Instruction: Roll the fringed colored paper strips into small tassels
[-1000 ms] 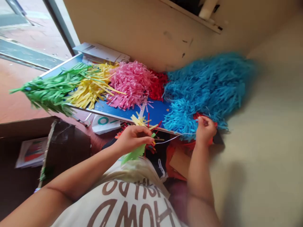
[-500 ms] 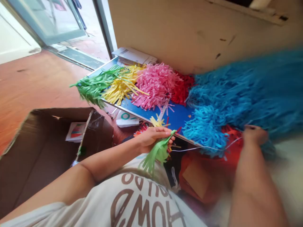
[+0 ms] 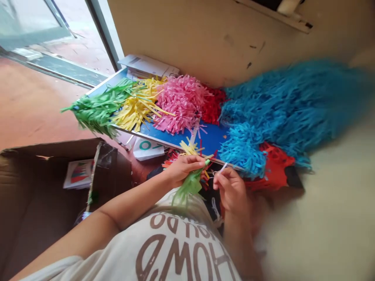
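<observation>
Since the previous frame the right hand (image 3: pixel 233 187) has swung in from the right side of the frame to just beside the left hand (image 3: pixel 183 169), below centre, and the white string (image 3: pixel 224 168) that stretched between them now shows as a short piece at the right fingertips. The green tassel (image 3: pixel 190 186) is at lower centre, its narrow top pinched between left thumb and fingers, its strips hanging downward. The right thumb and forefinger appear closed on the string; the two hands do not touch.

To work well here, I would keep the left pinch tight at the tassel's neck, let the strips hang free so none get caught by the string, and hold the string near its end with little slack.

Where the string meets the tassel, if it does, is hidden by the left fingers. The yellow strips (image 3: pixel 189 148) just above that hand overlap red ones, and what they are fixed to cannot be made out. The large blue pile (image 3: pixel 287 105) at right blurs along its far edge. The cardboard box (image 3: pixel 113 164) is cut off at lower left.
</observation>
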A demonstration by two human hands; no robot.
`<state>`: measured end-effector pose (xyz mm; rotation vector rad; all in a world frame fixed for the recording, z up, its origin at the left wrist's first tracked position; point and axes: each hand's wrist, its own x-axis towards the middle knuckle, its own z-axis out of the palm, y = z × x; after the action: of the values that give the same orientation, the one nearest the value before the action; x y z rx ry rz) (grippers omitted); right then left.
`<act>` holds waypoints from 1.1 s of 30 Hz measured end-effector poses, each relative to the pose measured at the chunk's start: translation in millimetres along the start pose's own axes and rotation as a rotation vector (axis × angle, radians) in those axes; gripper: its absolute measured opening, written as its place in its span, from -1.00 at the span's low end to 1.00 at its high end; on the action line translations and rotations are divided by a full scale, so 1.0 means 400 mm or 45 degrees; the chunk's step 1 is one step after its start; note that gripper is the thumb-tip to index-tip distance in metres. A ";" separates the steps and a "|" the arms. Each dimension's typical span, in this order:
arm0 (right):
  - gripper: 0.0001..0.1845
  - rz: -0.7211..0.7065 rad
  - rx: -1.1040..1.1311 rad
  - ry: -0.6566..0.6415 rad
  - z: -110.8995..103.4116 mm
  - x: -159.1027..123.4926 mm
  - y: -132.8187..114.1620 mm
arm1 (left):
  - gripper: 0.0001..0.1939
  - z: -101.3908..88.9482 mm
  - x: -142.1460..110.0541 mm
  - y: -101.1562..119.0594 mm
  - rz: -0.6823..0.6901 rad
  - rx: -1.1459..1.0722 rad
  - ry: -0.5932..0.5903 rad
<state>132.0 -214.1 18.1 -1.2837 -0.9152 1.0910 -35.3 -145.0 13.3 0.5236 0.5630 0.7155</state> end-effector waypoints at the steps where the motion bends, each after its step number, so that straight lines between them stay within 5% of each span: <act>1: -0.69 0.005 -0.013 -0.003 0.019 -0.005 0.019 | -0.56 -0.003 0.000 -0.002 -0.002 0.014 0.013; 10: -0.66 -0.202 -0.330 0.259 0.033 -0.015 0.071 | -0.56 -0.031 -0.001 -0.010 0.041 0.042 0.026; 19: -0.59 -0.240 -0.309 0.436 0.042 -0.018 0.079 | -0.62 -0.033 0.003 -0.027 0.068 0.035 -0.054; 33: -0.64 -0.331 -0.476 0.415 0.058 -0.015 0.079 | -0.56 -0.024 -0.001 -0.025 0.090 0.032 0.004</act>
<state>105.0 -214.8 -10.7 -1.5410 -1.0297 0.5008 -36.9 -149.3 0.3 0.5679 0.5592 0.7773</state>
